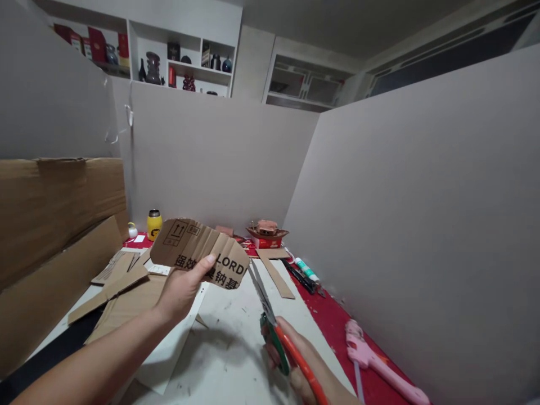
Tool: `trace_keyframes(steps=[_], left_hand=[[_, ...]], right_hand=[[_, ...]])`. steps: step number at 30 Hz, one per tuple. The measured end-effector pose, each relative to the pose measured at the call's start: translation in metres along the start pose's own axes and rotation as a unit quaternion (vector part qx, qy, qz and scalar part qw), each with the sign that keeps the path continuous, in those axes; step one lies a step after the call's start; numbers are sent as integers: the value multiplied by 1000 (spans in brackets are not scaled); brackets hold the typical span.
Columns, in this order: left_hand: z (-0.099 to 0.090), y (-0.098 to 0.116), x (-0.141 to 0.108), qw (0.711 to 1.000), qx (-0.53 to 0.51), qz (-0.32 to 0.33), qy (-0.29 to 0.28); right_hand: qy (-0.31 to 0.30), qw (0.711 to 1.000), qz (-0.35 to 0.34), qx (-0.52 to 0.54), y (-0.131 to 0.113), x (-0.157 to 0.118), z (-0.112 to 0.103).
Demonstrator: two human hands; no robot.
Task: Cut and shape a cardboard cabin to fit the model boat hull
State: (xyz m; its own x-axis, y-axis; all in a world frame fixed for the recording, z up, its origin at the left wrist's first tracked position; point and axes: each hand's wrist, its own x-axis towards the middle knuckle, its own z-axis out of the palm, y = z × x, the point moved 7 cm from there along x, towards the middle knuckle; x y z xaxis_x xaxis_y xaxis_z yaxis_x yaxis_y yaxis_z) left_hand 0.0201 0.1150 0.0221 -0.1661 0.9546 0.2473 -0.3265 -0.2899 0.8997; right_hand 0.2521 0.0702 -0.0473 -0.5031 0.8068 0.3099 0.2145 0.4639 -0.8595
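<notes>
My left hand (183,292) grips a piece of brown cardboard (198,239) with rounded ends, thumb on its printed face, raised over the table. Black arrows and lettering mark that face. In my right hand (301,354) is a pair of scissors (270,315) with one green and one orange handle. Its blades point up and away, their tips close to the cardboard's right end; whether they touch it I cannot tell. The fingers are wrapped round the handles and partly hidden by them.
Cardboard scraps (130,298) lie at the left beside a large cardboard box (63,208). A pink glue gun (371,360) rests on the red cloth at the right. Farther back are a cardboard strip (276,275), a yellow jar (154,226) and a model boat (267,229). Grey panels enclose the table.
</notes>
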Motion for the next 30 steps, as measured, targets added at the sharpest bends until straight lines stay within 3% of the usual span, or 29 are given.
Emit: trace_keyframes(steps=[8,16,20,25,30], left_hand=[[-1,-12,-9,993,116,-23,6],[8,-23,-2,996,16,-71,-41],[14,-23,-2,994,22,-73,-78],[12,-26,-5,992,44,-82,-86],[13,-28,-3,993,22,-89,-77]], right_hand=[[-21,998,40,53,5,1,8],[-7,996,85,28,7,-3,-8],[-14,995,93,36,-1,-1,-16],[-66,994,84,29,-15,-1,-13],[-79,992,95,35,-11,-4,-9]])
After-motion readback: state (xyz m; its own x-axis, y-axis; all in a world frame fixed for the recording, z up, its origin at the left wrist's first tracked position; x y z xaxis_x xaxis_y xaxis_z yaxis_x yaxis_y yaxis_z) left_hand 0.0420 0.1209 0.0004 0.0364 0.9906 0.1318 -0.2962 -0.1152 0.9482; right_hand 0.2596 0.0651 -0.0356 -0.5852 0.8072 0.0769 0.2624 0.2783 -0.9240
